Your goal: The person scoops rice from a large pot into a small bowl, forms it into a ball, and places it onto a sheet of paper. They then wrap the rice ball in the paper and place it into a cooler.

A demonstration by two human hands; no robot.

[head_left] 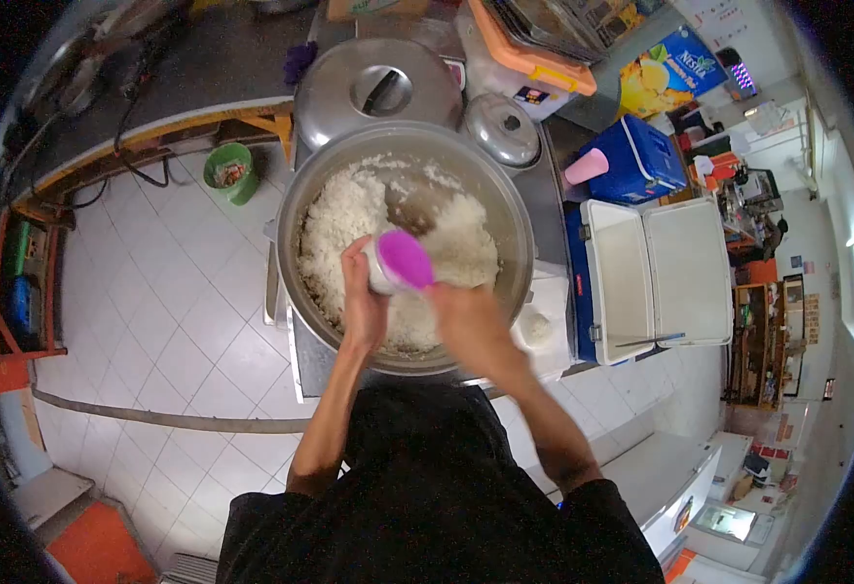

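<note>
A large metal pot (pixel 519 234) of cooked white rice (pixel 334 219) stands right in front of me, with part of its bottom bare. Over the rice, my left hand (pixel 364 302) is closed around a small whitish cup (pixel 376 273). My right hand (pixel 471 326), blurred by motion, grips a purple rice paddle (pixel 406 259). The paddle's blade overlaps the mouth of the cup, hiding what is inside it. To the right of the pot, a small mound of rice (pixel 536 329) rests on a white sheet (pixel 551 290).
Behind the pot are a big domed lid (pixel 334 83) and a smaller lidded pot (pixel 502 131). An open cooler (pixel 622 268) stands at right, near a blue cooler (pixel 631 161). A green bin (pixel 237 185) sits on the tiled floor at left. An orange-lidded box (pixel 524 58) is farther back.
</note>
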